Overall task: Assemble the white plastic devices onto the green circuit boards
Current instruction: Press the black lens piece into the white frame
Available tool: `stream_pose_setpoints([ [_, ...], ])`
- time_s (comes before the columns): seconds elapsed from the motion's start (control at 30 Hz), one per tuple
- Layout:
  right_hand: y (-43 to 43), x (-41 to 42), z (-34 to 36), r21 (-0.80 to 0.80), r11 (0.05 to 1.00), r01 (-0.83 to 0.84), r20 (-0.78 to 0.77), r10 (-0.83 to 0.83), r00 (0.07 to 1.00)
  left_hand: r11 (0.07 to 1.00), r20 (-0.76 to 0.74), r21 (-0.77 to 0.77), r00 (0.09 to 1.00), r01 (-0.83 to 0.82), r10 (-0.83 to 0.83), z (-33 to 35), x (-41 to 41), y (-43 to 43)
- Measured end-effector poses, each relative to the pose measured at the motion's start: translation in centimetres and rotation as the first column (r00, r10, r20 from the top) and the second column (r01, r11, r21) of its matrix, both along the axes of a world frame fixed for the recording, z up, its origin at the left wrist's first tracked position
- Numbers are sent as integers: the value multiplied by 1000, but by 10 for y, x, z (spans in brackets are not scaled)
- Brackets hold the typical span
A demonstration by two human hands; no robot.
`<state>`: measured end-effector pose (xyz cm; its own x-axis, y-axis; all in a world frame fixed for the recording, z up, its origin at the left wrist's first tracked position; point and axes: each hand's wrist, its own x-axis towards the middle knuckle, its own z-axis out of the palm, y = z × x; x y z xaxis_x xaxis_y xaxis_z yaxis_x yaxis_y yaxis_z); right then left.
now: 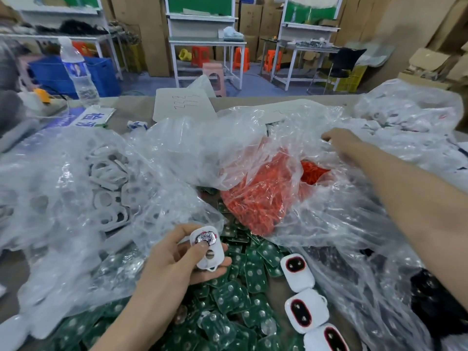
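I've got the white plastic device [207, 249] pinched in my left hand [177, 262], thumb on its face, right over the heap of green circuit boards [243, 300]. My right hand [340, 140] reaches out onto the clear bag [278, 122] past the orange parts [258, 198]. I can't tell its grip.

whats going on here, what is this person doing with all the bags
A person is putting small devices together at a table. The left hand holds a white plastic device, thumb pressed on its face, above a loose pile of green circuit boards. The right hand reaches out to a clear plastic bag beyond the bag of orange-red parts; whether it grips anything cannot be told. Three white devices with dark ovals lie in a row nearby.
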<state>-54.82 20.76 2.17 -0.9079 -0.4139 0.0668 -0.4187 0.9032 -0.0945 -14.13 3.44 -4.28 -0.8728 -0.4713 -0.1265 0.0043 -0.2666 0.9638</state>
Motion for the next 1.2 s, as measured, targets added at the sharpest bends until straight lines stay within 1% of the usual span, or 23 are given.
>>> stream_pose_setpoints([
  [0.07,-6,0,-1,-31,1000,-1,18,1,1000,1000,-1,0,1000,6,-6,1,0,0],
  [0.17,-4,-1,3,0,994,107,24,-107,994,1000,-11,8,1000,10,-10,3,0,2],
  [0.23,-3,0,7,-4,990,140,46,-139,989,1000,-2,10,1000,6,-6,2,1,2],
  [0.3,-3,-3,4,-136,975,175,80,-165,983,1000,2,18,1000,1,-1,1,0,2],
  [0.37,-1,-9,-2,-266,932,247,67,-238,969,1000,6,22,1000,-3,3,1,0,2],
  [0.43,3,-15,-8,-408,855,321,86,-314,946,1000,8,27,1000,6,-6,2,0,2],
  [0.5,8,-17,-13,-542,758,363,109,-365,925,999,1,43,1000,19,-19,2,1,1],
  [0.53,10,-16,-12,-588,723,364,91,-388,917,998,-1,52,1000,19,-19,2,1,1],
  [0.6,11,-14,-6,-648,683,338,52,-402,914,997,-1,71,1000,23,-23,2,1,1],
  [0.63,9,-11,-2,-663,673,328,47,-400,916,996,-6,80,1000,31,-30,3,1,1],
  [0.7,8,-6,3,-655,683,324,48,-391,919,995,-16,91,999,43,-42,5,1,1],
  [0.83,9,12,2,-589,760,277,-24,-358,933,992,-33,122,999,41,-37,6,1,1],
  [0.87,9,17,2,-599,749,282,-34,-376,926,990,-36,135,999,38,-33,6,2,0],
  [0.93,10,29,9,-651,690,315,-5,-419,908,987,-36,155,999,31,-25,8,2,0],
  [0.97,8,38,15,-692,652,310,20,-412,911,987,-32,156,999,29,-25,9,2,0],
  [1.03,2,63,30,-779,586,224,32,-319,947,989,-23,141,999,36,-33,10,1,1],
  [1.1,-8,104,44,-832,547,91,-40,-222,974,991,-7,121,999,51,-50,11,1,2],
  [1.13,-13,129,49,-841,541,26,-71,-157,985,991,-2,123,999,52,-52,11,2,2],
  [1.17,-16,157,52,-854,519,-26,-69,-63,996,989,-3,140,999,47,-47,12,2,2],
  [1.2,-18,186,52,-883,468,-41,-11,67,998,984,-17,171,999,45,-43,12,2,2],
])
